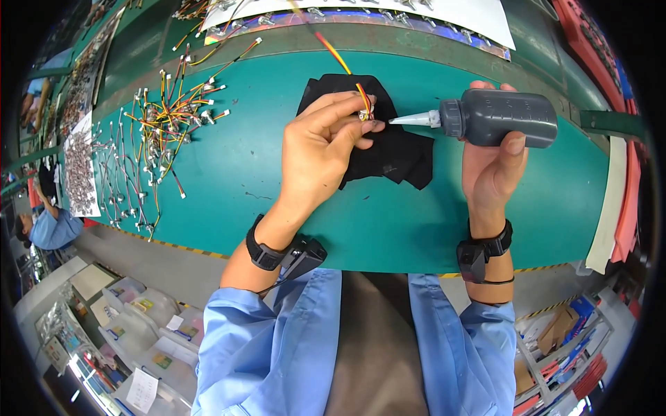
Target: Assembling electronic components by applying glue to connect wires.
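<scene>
Between the thumb and fingers of my left hand (320, 142) is pinched a small metal part with wires (365, 111); its red, yellow and black leads run up and away from me. My right hand (491, 163) is wrapped around a dark grey squeeze bottle (510, 118), tipped on its side. The bottle's pale tapered nozzle (416, 119) points left, its tip close to the part at my left fingertips. Whether any liquid comes out is too small to tell. Beneath both, a folded black cloth (409, 156) lies on the green work mat (236, 201).
Left on the mat lies a tangled pile of wired parts (170, 118), several with white connectors. A white sheet (458, 17) with rows of small metal parts spans the far side. Another person (52, 225) in blue is at far left. Plastic bins (132, 326) stand lower left.
</scene>
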Tool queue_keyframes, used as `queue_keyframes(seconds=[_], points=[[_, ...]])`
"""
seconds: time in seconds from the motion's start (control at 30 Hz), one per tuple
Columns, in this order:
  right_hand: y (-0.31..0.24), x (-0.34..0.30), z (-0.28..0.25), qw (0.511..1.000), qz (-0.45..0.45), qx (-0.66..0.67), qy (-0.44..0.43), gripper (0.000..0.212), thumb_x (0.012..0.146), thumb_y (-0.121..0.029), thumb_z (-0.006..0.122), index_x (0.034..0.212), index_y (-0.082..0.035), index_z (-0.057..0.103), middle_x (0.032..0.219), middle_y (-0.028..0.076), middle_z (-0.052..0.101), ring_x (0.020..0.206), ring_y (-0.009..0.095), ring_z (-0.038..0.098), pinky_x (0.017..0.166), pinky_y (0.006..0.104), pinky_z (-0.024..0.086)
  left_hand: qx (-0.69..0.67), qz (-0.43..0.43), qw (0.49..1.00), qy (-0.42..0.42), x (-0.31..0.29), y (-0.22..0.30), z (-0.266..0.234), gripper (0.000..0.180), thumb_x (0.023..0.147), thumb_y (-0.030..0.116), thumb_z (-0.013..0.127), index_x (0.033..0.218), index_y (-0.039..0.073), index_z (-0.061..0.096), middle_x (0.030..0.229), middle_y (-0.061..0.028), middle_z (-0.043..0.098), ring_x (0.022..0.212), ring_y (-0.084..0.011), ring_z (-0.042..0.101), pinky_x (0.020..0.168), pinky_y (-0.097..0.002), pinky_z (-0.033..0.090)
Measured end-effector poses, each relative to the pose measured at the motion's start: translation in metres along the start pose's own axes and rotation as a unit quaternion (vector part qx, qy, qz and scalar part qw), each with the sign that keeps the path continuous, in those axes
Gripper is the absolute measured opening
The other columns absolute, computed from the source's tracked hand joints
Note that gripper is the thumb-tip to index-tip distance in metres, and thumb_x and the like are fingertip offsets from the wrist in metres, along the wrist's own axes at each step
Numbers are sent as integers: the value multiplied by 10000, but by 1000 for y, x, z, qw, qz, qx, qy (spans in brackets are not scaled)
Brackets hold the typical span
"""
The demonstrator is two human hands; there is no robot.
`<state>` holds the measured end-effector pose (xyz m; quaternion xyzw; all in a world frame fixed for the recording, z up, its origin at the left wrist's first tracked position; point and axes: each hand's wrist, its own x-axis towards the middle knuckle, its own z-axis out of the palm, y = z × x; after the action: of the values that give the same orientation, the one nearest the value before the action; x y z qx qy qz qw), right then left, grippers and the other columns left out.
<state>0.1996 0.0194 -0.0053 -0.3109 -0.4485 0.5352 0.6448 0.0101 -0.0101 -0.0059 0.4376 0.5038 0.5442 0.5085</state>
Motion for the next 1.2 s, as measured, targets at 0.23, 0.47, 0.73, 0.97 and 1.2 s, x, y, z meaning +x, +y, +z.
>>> queue_keyframes(seconds=[0.23,0.47,0.73,0.97,1.2], points=[[-3,-2,6,998,-34,-55,5,754,731,-481,624,1220,25,353,1140,195,479,1059,253,483,886,339,408,48,13,999,-6,0,1,-4,162,783,-68,543,942,-86,565,930,-120,558,703,-187,626,552,-218,509],[-3,-7,6,996,-42,-73,27,771,667,-453,681,1193,26,384,1131,151,485,1070,273,484,920,391,406,-6,40,999,1,-1,-4,-1,128,765,-77,555,891,-75,579,903,-90,545,728,-176,634,567,-202,517],[-5,-10,10,994,-55,-95,28,743,643,-445,691,1166,5,416,1103,121,496,1051,283,503,908,404,420,1,88,996,2,1,-8,-3,128,754,-91,561,881,-85,576,897,-103,542,730,-183,635,572,-202,524],[-3,-9,12,992,-65,-106,24,736,642,-442,694,1159,5,420,1081,132,516,1021,287,526,881,397,442,4,98,995,9,1,-8,-3,123,739,-101,575,862,-91,582,876,-104,546,722,-172,631,572,-199,523],[-3,-11,11,991,-72,-113,21,728,639,-437,697,1151,3,423,1067,144,530,1011,287,533,869,392,451,13,109,994,4,1,-10,-2,129,734,-102,580,862,-91,585,868,-106,547,701,-162,625,570,-194,520]])
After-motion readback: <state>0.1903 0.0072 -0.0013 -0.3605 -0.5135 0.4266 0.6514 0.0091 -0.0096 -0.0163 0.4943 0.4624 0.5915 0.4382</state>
